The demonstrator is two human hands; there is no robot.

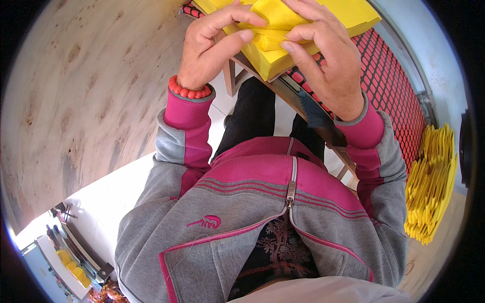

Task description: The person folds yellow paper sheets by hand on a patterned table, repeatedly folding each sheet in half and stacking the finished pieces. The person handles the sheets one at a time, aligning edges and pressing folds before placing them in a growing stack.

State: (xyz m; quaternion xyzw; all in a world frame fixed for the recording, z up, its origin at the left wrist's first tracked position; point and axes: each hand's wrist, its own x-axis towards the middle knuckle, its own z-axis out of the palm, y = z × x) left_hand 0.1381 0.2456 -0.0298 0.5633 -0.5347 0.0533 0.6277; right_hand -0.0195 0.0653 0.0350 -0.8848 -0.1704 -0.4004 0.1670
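At the top of the view, both hands work on a folded yellow cloth piece (275,19), which looks like thin fabric. My left hand (207,48) has its thumb and forefinger closed at the cloth's left side; a red bead bracelet circles that wrist. From the right, my right hand (331,60) pinches the cloth's edge with thumb and fingers. Underneath lies a stack of flat yellow pieces (273,63), its near corner jutting toward me. The stack rests on a surface covered in red and black patterned cloth (386,76). The frame's upper edge cuts off part of the stack.
A large wooden board surface (86,101) fills the left. At the right stands a tall bundle of folded yellow pieces (432,184), beside a pale blue wall (429,30). Wooden legs (231,78) show under the worktop. A shelf-like unit holding yellow items (73,267) is at lower left.
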